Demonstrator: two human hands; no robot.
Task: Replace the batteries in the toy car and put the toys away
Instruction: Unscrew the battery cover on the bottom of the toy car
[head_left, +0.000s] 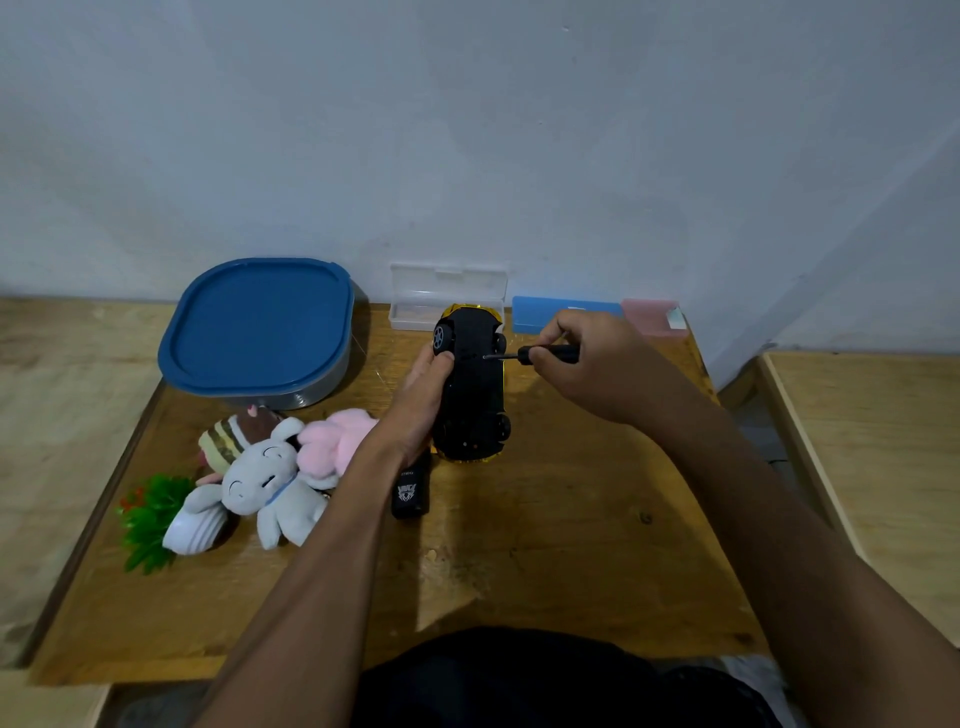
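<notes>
Fingers (540, 365) of the right hand (597, 364) pinch the small screwdriver (558, 354), tip against the black underside of the toy car (475, 395); the left hand (421, 405) grips the car body, holding it over the desk (571, 519); keep the tip square in the screw; press while turning.

The car (475, 384) lies underside up, so its yellow body shows only as a rim, and the left hand (421, 400) covers its left flank. Much of the screwdriver (540, 355) handle is buried in the right hand (597, 364). What its tip meets is too small to tell. The left wrist hides the far end of the remote (410, 491), whose print is unreadable. The forearm covers part of the pink plush (337, 434). The car hides a near corner of the clear box (441, 296).
</notes>
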